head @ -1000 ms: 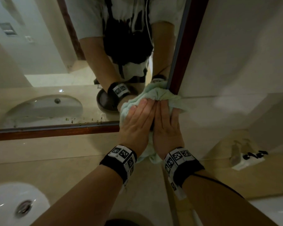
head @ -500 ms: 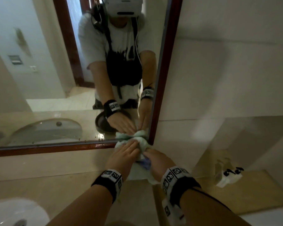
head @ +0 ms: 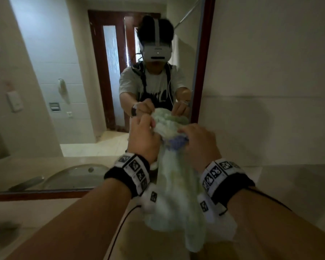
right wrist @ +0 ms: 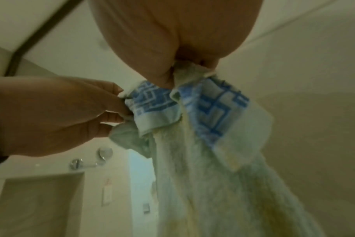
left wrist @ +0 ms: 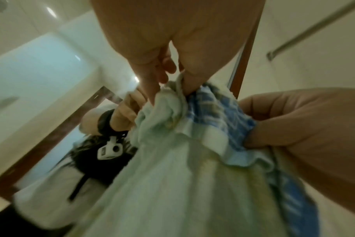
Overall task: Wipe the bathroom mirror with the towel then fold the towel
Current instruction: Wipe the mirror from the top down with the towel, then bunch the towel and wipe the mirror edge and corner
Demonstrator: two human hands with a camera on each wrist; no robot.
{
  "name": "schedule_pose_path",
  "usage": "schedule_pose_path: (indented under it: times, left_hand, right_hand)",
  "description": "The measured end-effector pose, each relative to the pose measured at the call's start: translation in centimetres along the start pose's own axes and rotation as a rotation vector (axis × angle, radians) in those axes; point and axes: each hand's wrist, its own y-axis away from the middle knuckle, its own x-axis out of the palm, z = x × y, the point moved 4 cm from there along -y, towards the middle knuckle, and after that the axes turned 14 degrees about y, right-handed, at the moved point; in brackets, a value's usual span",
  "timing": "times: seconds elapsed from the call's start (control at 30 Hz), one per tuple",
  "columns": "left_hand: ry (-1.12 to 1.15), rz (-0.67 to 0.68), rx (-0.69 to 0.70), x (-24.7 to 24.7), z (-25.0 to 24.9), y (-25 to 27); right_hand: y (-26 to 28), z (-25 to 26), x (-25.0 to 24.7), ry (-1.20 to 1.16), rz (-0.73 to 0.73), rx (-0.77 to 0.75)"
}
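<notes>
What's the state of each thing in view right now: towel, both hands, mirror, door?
towel: bunched at its top, rest hanging loose, not folded
left hand: pinches the towel's top edge
right hand: grips the towel's blue-patterned end
mirror: upright on the wall, no hand on the glass
door: seen only as a reflection, looks closed

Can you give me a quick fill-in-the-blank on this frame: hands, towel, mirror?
1. The towel is held by ____ hands, the left hand and the right hand.
2. The patterned band near the towel's gripped end is ____ in colour.
3. The rest of the towel ____ below the hands, not folded.
4. The mirror has a dark ____ frame along its right edge.

Missing words: both; blue; hangs; red-brown
</notes>
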Motion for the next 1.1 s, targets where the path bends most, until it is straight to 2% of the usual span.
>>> schedule_pose_path:
  times: [0.07,0.1,0.17,0.23,0.33,0.47,0.57,0.67,0.8,0.93,1.0,1.1]
  left_hand:
    - [0.062,-0.106,0.136,-0.7,-3.2,-2.7]
    - [0.077,-0.109,0.183,-0.5,-4.2,-3.6]
    - [0.05,0.012,0.203,0.8,-4.8,-4.4]
    - [-0.072,0.125,0.259,2.6,-4.0,-3.7]
    - [-0.226,0.192,0.364,4.3,-1.2,-1.4]
    - [-0.335,0.291,0.378,6.4,4.8,2.8]
    - [-0.303,0.264,0.436,7.9,7.2,4.9]
    - [-0.299,0.255,0.432,8.5,8.4,5.4]
    - [-0.328,0.384,0.447,9.5,12.5,8.8]
    - [-0.25,0.298,0.512,10.5,14.6,10.6]
    - [-0.243,0.324,0.476,11.1,16.3,11.8]
    - [-0.279,0.482,0.346,12.2,19.1,14.4]
  right_hand:
    - [-2.6,0.9,-3.5,0.152,-0.18,-0.006]
    - [-3.8,1.2,-4.6,0.179,-0.233,-0.006]
    - [-5.4,1.4,-5.2,0.128,-0.255,0.019]
    - [-5.7,1.3,-3.8,0.113,-0.202,0.032]
    - [-3.9,0.8,-0.2,0.178,-0.105,-0.006]
    - [-0.2,-0.2,5.7,0.333,0.091,-0.008]
    - [1.6,-0.5,8.8,0.365,0.102,0.019]
    - [2.6,-0.7,10.5,0.347,0.105,0.048]
    - [5.9,-0.9,14.7,0.345,0.242,0.036]
    - [7.8,-1.3,18.0,0.291,0.334,0.092]
    - [8.6,-1.2,19.0,0.298,0.385,0.093]
    - [10.4,-1.0,21.0,0.289,0.535,0.088]
